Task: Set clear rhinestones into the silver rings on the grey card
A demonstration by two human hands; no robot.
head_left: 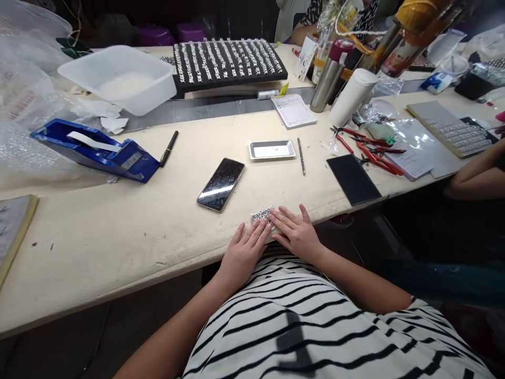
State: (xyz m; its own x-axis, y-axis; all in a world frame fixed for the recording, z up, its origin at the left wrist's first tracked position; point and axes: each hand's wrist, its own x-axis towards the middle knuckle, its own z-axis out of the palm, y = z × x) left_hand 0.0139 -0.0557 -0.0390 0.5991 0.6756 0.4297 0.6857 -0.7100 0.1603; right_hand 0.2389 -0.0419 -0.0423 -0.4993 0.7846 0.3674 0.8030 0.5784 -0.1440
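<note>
A small clear packet of tiny silvery pieces [260, 215] lies flat at the table's front edge. My left hand [246, 250] rests on its near side with fingers stretched out. From the right, my right hand [295, 231] lies flat with its fingertips on the packet's right end, thumb apart. The fingers cover part of the packet. Beyond my hands are a dark smartphone [221, 184], a shallow white tray [272, 156] and a thin dark pencil [301, 156].
At left stand a blue tape dispenser [98, 152], a black pen [169, 149] and a white plastic tub [118, 79]. A black board with rows of silvery pieces [229, 60] sits at the back. Red-handled pliers [373, 152] and a dark flat plate [353, 179] lie right, near another person's arm [477, 171].
</note>
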